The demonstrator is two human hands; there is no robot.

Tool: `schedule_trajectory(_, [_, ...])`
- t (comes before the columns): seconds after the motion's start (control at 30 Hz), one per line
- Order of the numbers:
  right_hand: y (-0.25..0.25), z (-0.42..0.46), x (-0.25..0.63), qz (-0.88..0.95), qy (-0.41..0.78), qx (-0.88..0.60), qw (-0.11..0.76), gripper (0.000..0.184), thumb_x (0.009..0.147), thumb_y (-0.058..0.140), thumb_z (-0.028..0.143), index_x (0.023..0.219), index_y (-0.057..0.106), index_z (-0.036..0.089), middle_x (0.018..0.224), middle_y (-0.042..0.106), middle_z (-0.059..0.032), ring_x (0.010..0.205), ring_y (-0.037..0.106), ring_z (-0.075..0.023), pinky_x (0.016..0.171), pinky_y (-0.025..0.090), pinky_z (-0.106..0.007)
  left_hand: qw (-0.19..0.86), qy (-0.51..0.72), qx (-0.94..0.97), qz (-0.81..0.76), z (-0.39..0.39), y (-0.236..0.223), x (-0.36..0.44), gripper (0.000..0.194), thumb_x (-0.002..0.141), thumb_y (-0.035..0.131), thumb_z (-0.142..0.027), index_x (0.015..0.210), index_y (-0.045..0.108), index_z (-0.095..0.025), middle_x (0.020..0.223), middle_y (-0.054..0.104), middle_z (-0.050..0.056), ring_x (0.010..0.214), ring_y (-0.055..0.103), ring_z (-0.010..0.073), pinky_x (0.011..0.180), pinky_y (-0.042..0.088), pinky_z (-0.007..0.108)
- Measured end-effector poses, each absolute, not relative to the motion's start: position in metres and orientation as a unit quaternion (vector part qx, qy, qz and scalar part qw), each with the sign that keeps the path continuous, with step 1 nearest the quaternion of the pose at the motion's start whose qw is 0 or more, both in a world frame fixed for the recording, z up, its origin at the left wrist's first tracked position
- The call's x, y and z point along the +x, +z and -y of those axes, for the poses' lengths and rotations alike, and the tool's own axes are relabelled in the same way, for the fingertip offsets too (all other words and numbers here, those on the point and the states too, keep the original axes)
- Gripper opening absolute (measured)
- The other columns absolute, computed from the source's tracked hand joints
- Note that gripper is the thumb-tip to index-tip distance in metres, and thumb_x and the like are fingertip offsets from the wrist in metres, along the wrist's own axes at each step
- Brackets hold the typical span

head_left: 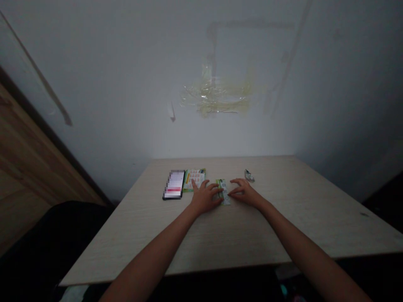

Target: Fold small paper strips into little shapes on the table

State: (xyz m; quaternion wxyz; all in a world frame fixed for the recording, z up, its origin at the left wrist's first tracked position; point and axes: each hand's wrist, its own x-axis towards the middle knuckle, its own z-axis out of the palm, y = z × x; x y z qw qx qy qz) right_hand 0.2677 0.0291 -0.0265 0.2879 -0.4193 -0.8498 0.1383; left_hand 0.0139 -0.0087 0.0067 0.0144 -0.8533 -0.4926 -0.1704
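A small strip of printed green and white paper (224, 195) lies on the table between my two hands. My left hand (206, 197) rests over its left edge with the fingers spread; the thumb side reaches toward a larger printed sheet (192, 178) in green, white and red. My right hand (245, 193) is just to the right of the strip, fingers stretched apart, fingertips at or close to its right edge. Whether they touch it I cannot tell. Left of the larger sheet lies a phone (174, 185) with its screen lit and partly blurred.
Beyond my right hand lies a small crumpled scrap (249, 175). The pale wooden table (132, 235) meets a wall (126, 84) with peeling clear tape (217, 98). A dark object (56, 230) stands left of the table, beside wooden boards (28, 163).
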Motion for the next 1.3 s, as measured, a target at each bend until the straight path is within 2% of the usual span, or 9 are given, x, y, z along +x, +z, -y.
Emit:
schedule_trajectory(0.13, [-0.029, -0.036, 0.265, 0.839, 0.112, -0.44, 0.301, 0.013, 0.085, 0.069, 0.033, 0.092, 0.08, 0.03, 0.132, 0.057, -0.0091, 0.126, 0.046, -0.0275, 0.112, 0.033, -0.049, 0.009, -0.177, -0.854, 0.489, 0.008, 0.006, 0.014, 0.04, 0.086, 0.057, -0.058, 0.125, 0.059, -0.05, 0.138, 0.06, -0.005, 0.136, 0.038, 0.0368, 0.101, -0.01, 0.084])
schedule_trajectory(0.37, [-0.034, -0.044, 0.261, 0.818, 0.077, -0.486, 0.297, 0.015, 0.088, 0.066, 0.032, 0.094, 0.079, 0.03, 0.133, 0.058, -0.0085, 0.133, 0.04, -0.0287, 0.113, 0.029, -0.05, -0.002, -0.184, -0.853, 0.489, 0.008, 0.006, 0.014, 0.041, 0.085, 0.06, -0.056, 0.126, 0.059, -0.05, 0.138, 0.059, -0.005, 0.137, 0.038, 0.0361, 0.101, -0.013, 0.083])
schedule_trajectory(0.6, [-0.028, -0.049, 0.255, 0.812, 0.063, -0.505, 0.287, 0.022, 0.091, 0.061, 0.036, 0.104, 0.077, 0.029, 0.128, 0.06, -0.01, 0.123, 0.05, -0.0257, 0.109, 0.036, -0.044, 0.0, -0.181, -0.855, 0.485, 0.007, 0.005, 0.013, 0.04, 0.086, 0.059, -0.058, 0.126, 0.059, -0.05, 0.138, 0.059, -0.006, 0.136, 0.039, 0.0357, 0.1, -0.011, 0.085])
schedule_trajectory(0.8, [-0.015, -0.044, 0.246, 0.799, 0.05, -0.549, 0.241, 0.026, 0.093, 0.058, 0.036, 0.113, 0.073, 0.034, 0.127, 0.058, -0.0076, 0.12, 0.051, -0.0241, 0.107, 0.037, -0.039, 0.014, -0.183, -0.855, 0.484, 0.008, 0.005, 0.013, 0.04, 0.086, 0.058, -0.058, 0.125, 0.059, -0.05, 0.138, 0.06, -0.006, 0.134, 0.041, 0.0353, 0.1, -0.007, 0.086])
schedule_trajectory(0.97, [-0.006, -0.043, 0.238, 0.786, 0.042, -0.579, 0.213, 0.029, 0.093, 0.055, 0.038, 0.118, 0.07, 0.037, 0.127, 0.056, -0.0062, 0.117, 0.05, -0.0247, 0.105, 0.036, -0.041, 0.013, -0.179, -0.855, 0.487, 0.009, 0.006, 0.013, 0.04, 0.087, 0.057, -0.057, 0.126, 0.059, -0.049, 0.137, 0.06, -0.004, 0.134, 0.042, 0.0355, 0.102, -0.008, 0.084])
schedule_trajectory(1.3, [-0.008, -0.046, 0.233, 0.776, 0.03, -0.586, 0.231, 0.033, 0.092, 0.055, 0.038, 0.123, 0.067, 0.039, 0.118, 0.055, -0.0078, 0.11, 0.048, -0.0269, 0.099, 0.038, -0.045, 0.007, -0.172, -0.854, 0.49, 0.01, 0.008, 0.014, 0.039, 0.087, 0.058, -0.056, 0.126, 0.059, -0.049, 0.138, 0.059, -0.004, 0.134, 0.041, 0.0353, 0.103, -0.008, 0.083])
